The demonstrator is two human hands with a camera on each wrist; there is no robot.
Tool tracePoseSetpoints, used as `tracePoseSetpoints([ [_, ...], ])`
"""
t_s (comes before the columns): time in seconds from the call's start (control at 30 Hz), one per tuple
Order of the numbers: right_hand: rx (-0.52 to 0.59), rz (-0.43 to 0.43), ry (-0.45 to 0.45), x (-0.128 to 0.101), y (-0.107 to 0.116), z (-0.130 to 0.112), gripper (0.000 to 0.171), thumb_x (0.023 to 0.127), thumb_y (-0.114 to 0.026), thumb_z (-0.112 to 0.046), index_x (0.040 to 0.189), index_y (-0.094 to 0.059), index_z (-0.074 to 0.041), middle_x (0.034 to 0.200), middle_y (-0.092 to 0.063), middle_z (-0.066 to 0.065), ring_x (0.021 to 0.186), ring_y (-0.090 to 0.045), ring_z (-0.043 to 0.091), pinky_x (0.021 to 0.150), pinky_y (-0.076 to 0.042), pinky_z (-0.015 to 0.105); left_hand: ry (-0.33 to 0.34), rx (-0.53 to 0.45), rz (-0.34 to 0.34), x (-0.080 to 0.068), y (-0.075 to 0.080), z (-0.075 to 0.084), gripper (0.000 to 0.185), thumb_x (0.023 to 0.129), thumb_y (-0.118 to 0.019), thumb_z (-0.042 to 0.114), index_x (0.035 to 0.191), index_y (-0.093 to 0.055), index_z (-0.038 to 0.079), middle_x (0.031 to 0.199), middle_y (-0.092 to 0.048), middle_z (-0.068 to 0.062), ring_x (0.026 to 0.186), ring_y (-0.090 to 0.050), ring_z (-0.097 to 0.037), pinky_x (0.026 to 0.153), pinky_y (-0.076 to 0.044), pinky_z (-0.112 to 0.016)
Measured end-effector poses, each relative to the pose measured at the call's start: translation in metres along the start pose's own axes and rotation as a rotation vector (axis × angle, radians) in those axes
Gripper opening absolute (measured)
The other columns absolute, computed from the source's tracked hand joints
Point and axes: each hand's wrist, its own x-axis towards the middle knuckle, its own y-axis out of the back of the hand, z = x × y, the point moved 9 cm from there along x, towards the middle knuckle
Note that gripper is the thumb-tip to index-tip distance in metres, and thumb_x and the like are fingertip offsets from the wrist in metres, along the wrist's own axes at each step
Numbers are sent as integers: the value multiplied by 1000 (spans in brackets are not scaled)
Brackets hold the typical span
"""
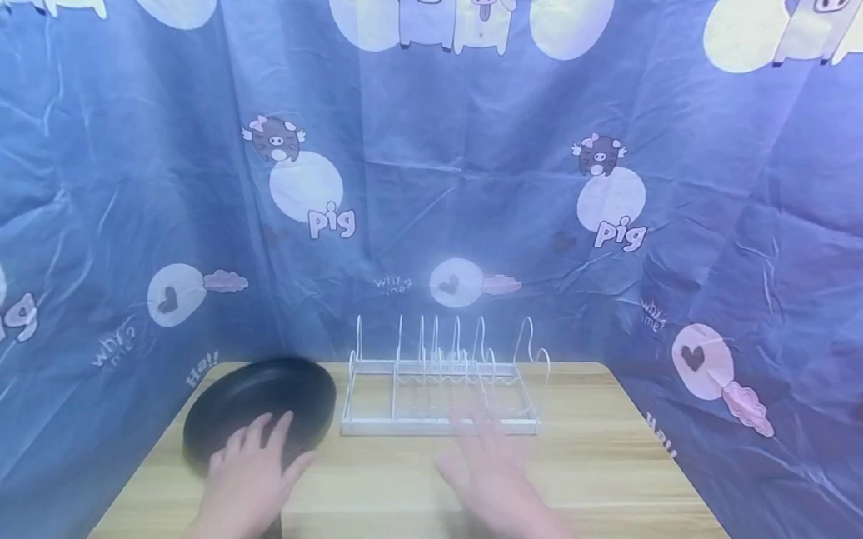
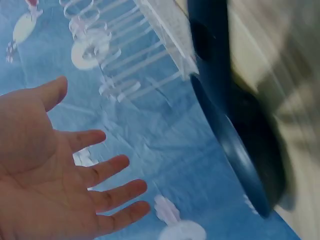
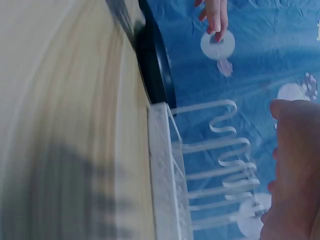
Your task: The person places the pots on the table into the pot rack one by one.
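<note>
A black frying pan [image 1: 273, 392] lies at the left of the wooden table, its handle [image 1: 273, 538] pointing toward me. Over the pan's near side hovers my left hand [image 1: 248, 474], fingers spread and holding nothing; the left wrist view shows its palm [image 2: 45, 170] apart from the pan [image 2: 240, 150]. A white wire rack [image 1: 441, 400] with several upright loops stands at the back middle. My right hand [image 1: 492, 474], blurred, is in front of the rack with its fingers extended and nothing in them. In the right wrist view this hand [image 3: 295, 170] is apart from the rack [image 3: 170, 175].
Blue cloth [image 1: 459, 196] printed with cartoon pigs hangs at the back and both sides. The light wooden tabletop [image 1: 611, 499] extends right of the rack and toward me. Hand shadows fall on it.
</note>
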Motion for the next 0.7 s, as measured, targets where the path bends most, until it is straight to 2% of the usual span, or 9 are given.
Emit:
tracePoseSetpoints([
  [0.13, 30, -13, 67, -4, -16, -18, 81, 105, -54, -67, 172, -31, -28, 181, -22, 14, 166, -16, 54, 121, -9, 90, 55, -17, 8, -8, 1, -32, 86, 106, -51, 68, 165, -40, 6, 156, -49, -37, 131, -54, -64, 101, -48, -80],
  [0.27, 52, 0, 131, -7, -28, -33, 85, 101, -65, -63, 171, -34, -24, 179, -28, 16, 161, -27, 58, 118, -17, 93, 99, -30, -13, -12, -6, -58, 92, 105, -52, 71, 165, -39, 2, 150, -51, -41, 124, -57, -66, 96, -51, -78],
  [0.43, 76, -7, 174, -11, -45, -46, 86, 97, -72, -58, 164, -43, -12, 174, -36, 19, 156, -36, 55, 119, -26, 87, 151, -73, -96, -14, -25, -87, 101, 102, -53, 76, 163, -36, -3, 146, -52, -44, 124, -55, -71, 95, -52, -77],
  [0.6, 83, -11, 194, -11, -61, -58, 88, 95, -75, -57, 165, -41, -14, 167, -45, 16, 154, -41, 47, 120, -34, 81, 187, -153, -171, -18, -48, -111, 101, 103, -55, 72, 159, -35, -9, 142, -52, -49, 123, -57, -70, 95, -53, -75],
  [0.7, 145, -42, 178, -12, -74, -63, 90, 95, -75, -57, 166, -39, -15, 169, -43, 15, 156, -40, 46, 121, -36, 78, 220, -273, -223, -23, -64, -122, 99, 106, -53, 67, 157, -30, -15, 145, -48, -52, 127, -54, -70, 97, -53, -74],
])
